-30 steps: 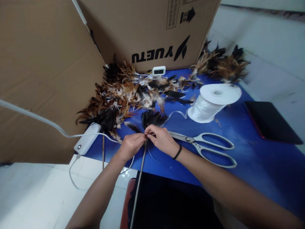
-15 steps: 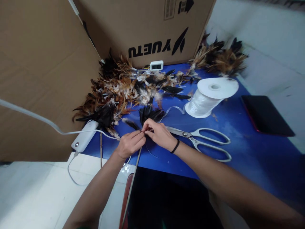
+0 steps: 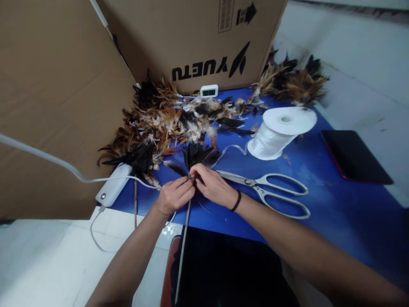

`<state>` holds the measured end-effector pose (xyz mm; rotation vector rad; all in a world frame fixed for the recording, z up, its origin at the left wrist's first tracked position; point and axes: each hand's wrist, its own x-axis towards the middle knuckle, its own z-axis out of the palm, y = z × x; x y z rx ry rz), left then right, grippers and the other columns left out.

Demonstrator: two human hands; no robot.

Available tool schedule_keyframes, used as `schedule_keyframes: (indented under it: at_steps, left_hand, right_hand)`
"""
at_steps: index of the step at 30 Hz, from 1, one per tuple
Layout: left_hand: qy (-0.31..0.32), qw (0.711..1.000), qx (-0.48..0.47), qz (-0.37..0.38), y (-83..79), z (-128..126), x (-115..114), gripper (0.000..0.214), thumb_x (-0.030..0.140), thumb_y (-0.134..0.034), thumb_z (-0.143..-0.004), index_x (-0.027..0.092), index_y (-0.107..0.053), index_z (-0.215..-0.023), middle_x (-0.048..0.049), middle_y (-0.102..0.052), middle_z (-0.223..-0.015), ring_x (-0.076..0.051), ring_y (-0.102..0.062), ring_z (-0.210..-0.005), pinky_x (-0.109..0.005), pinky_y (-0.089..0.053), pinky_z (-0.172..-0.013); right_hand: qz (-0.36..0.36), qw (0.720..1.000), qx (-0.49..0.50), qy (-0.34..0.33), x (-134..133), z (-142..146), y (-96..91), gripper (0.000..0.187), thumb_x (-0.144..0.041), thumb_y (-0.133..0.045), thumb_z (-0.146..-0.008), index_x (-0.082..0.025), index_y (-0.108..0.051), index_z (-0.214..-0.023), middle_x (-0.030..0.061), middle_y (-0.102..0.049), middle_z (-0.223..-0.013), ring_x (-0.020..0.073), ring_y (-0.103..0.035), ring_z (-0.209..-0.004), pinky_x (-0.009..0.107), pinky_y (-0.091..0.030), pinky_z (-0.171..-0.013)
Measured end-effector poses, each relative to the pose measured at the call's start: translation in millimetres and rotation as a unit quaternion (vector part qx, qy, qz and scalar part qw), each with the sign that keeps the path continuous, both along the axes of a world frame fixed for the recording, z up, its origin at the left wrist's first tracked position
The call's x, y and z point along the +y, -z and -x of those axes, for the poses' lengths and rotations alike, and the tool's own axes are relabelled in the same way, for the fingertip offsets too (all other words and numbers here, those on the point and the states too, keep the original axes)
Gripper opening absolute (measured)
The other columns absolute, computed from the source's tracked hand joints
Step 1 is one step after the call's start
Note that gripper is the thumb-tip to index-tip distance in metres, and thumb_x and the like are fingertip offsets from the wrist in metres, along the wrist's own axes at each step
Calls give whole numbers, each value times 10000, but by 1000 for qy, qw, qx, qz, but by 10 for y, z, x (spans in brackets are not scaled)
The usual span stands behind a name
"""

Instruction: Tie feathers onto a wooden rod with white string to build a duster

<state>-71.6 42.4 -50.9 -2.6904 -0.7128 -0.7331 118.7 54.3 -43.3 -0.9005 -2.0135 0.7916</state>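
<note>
My left hand (image 3: pixel 175 197) is closed around the top of a thin stick (image 3: pixel 182 251), which slants down over my lap. Against it, my right hand (image 3: pixel 215 186) pinches at the base of a tuft of black feathers (image 3: pixel 195 154) fanning out beyond the fingertips. Exactly what lies between the fingers is hidden. A clear ribbon (image 3: pixel 235 147) runs from the white spool (image 3: pixel 274 138) to behind my right hand. Under the hands a fine strand (image 3: pixel 204 207) curls on the table. Scissors (image 3: pixel 254 183) with white handles lie just right of my right hand, blades spread slightly.
Brown and black feathers (image 3: pixel 153 119) are heaped at the back left, with another bunch (image 3: pixel 294 81) back right. Cardboard boxes (image 3: pixel 198 38) wall the back and left. A small digital display (image 3: pixel 209 91), a white power bank (image 3: pixel 114 184) with cables and a dark tablet (image 3: pixel 356 155) surround the work area.
The lower end of the stick has swung right, so it stands more upright. The black feathers have turned slightly to the left. Both hands stay together in nearly the same place.
</note>
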Motion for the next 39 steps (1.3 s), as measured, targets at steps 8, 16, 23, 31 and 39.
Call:
schedule_keyframes:
  at_steps: [8, 16, 23, 31, 39]
  left_hand:
    - [8, 996, 11, -83, -53, -44, 4, 138, 105, -542, -814, 180, -624, -896, -54, -709, -951, -197, -644, -969, -295, -544, -742]
    - [23, 994, 13, -107, -99, -75, 4, 99, 97, -597, -777, 136, -611, -867, -61, -712, -916, -206, -651, -939, -280, -538, -710]
    - [28, 993, 17, -113, -100, -73, 2, 94, 103, -584, -787, 152, -613, -861, -54, -714, -908, -201, -654, -935, -281, -540, -702]
    - [27, 993, 20, -117, -108, -78, -2, 95, 109, -585, -788, 156, -618, -863, -55, -713, -902, -201, -657, -930, -282, -546, -711]
    - [32, 993, 24, -113, -100, -73, 10, 83, 109, -584, -787, 159, -612, -847, -54, -712, -908, -202, -652, -945, -276, -545, -705]
  right_hand:
    - [9, 1000, 19, 22, 4, -33, -23, 269, -48, -442, -743, -202, -472, -961, -9, -535, -799, 116, -517, -712, 249, -423, -700]
    - [-66, 997, -20, 33, -9, -61, -60, 262, -9, -459, -690, -178, -539, -873, 50, -494, -915, 148, -503, -831, 273, -433, -769]
    - [-52, 996, -25, 68, -8, -85, -76, 190, -13, -463, -699, -172, -530, -779, 33, -490, -858, 124, -492, -734, 253, -436, -692]
    - [-73, 995, -67, 23, -12, -91, -83, 136, -114, -468, -834, -164, -595, -837, 63, -554, -897, 159, -529, -868, 296, -431, -817]
    - [-16, 995, -89, 54, -57, -74, -137, 136, -66, -474, -805, -159, -553, -747, 28, -565, -777, 127, -535, -721, 251, -422, -709]
